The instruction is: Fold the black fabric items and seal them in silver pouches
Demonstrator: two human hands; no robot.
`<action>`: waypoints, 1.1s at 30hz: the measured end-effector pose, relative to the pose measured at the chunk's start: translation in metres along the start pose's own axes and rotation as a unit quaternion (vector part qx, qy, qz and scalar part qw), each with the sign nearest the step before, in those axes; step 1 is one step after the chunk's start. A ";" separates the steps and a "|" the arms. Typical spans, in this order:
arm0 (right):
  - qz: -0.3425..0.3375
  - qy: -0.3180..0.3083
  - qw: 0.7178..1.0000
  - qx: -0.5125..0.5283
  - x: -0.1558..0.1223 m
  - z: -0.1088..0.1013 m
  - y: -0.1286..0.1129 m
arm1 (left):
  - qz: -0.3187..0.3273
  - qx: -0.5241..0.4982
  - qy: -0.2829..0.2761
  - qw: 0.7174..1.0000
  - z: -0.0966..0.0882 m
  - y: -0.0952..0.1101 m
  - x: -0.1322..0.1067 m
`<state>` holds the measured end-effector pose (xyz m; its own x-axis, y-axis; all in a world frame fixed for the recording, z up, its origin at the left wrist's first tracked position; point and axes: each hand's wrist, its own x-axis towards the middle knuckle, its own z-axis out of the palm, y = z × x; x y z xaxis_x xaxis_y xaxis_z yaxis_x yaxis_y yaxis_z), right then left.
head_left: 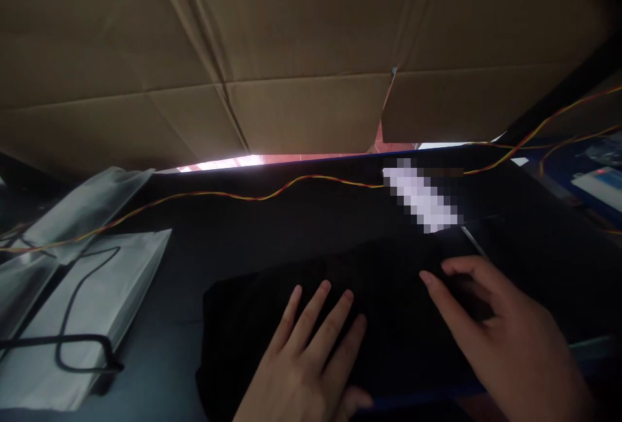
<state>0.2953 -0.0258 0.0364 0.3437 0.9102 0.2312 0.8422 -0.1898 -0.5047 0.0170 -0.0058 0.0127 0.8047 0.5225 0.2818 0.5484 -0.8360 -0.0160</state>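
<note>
A folded black cloth (379,292) lies on the dark table in front of me. My left hand (311,357) rests flat on the cloth's near part, fingers stretched and spread. My right hand (500,338) lies on the cloth's right side, fingers curved loosely with thumb and forefinger apart; nothing shows in it. A thin pale rod or edge (473,240) sticks out just beyond the right hand.
A stack of clear plastic bags (97,292) lies at the left with a black cable (72,338) looped over it. A red-yellow wire (272,192) runs across the table's far side. Cardboard boxes (272,52) loom above. A blue tray (593,182) is at the right.
</note>
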 end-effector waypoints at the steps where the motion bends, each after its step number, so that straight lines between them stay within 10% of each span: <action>1: -0.010 0.017 1.000 0.009 0.000 -0.003 -0.009 | 0.001 -0.006 0.000 1.000 0.002 0.001 0.002; 5: -0.132 0.046 0.988 0.058 -0.004 0.001 -0.055 | -0.005 -0.035 -0.008 0.999 0.004 0.008 0.010; 11: -0.225 -0.070 0.968 0.090 -0.015 0.026 -0.084 | 0.029 0.008 0.024 0.999 -0.022 -0.014 -0.016; 17: -0.199 -0.077 0.963 0.167 -0.025 0.013 -0.054 | -0.087 0.021 0.010 0.996 -0.033 -0.059 -0.074; 24: 0.016 -0.093 0.993 0.072 -0.013 0.014 0.000 | -0.142 -0.012 -0.023 0.990 -0.013 -0.062 -0.074; 33: -0.052 -0.096 0.994 0.011 -0.004 0.018 -0.039 | -0.182 -0.087 0.007 0.979 -0.029 -0.055 -0.083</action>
<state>0.2538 -0.0155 0.0402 0.1676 0.9783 0.1217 0.8593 -0.0845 -0.5044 -0.0865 -0.0075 0.0179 0.5593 0.7900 0.2513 0.7508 -0.6112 0.2505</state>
